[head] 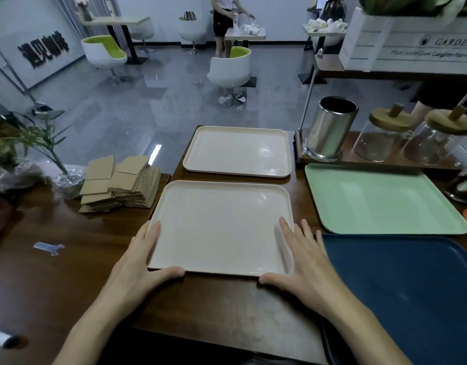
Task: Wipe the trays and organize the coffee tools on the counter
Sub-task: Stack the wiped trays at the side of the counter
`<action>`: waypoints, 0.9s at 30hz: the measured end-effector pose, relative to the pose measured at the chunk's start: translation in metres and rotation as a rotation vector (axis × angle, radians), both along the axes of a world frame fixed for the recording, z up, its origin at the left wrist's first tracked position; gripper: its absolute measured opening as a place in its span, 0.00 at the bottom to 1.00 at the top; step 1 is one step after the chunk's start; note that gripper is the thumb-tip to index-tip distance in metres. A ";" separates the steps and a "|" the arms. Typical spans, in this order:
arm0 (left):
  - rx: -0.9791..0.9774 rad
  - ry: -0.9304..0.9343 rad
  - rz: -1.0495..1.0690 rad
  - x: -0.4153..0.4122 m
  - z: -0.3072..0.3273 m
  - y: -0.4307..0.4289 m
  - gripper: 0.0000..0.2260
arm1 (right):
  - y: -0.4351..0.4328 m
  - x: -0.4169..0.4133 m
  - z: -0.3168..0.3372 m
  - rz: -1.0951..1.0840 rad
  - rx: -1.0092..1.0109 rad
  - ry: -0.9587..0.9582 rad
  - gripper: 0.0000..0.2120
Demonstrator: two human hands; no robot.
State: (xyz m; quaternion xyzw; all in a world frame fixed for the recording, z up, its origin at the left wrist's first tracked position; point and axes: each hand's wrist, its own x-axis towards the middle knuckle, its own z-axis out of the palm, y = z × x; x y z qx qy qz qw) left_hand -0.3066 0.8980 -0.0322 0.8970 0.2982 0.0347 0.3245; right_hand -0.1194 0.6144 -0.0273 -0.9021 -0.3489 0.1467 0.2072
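Left hand (137,262) and right hand (302,262) spread flat, fingers straight along side rims of near cream tray (219,227), thumbs against front edge. Tray flat on counter (69,275), just before second cream tray (237,151). Likely step: squaring tray in row. Next: free one hand to wipe inside.

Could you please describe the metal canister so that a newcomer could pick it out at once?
On the wooden counter, find the mint-green tray on the right; directly behind it runs a low dark wooden stand carrying a row of containers. The canister is the leftmost one: shiny steel and open-topped, whereas its neighbours are clear glass jars with wooden lids.
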 end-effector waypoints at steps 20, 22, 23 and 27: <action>-0.001 -0.208 -0.132 0.172 0.028 0.093 0.51 | 0.092 0.147 0.044 -0.154 0.194 0.106 0.59; -0.020 -0.196 -0.135 0.189 0.026 0.101 0.52 | 0.102 0.159 0.046 -0.167 0.194 0.095 0.60; -0.021 -0.191 -0.136 0.196 0.024 0.106 0.53 | 0.107 0.165 0.045 -0.176 0.189 0.085 0.60; -0.068 -0.183 -0.145 0.220 0.021 0.118 0.53 | 0.117 0.183 0.040 -0.209 0.160 0.091 0.61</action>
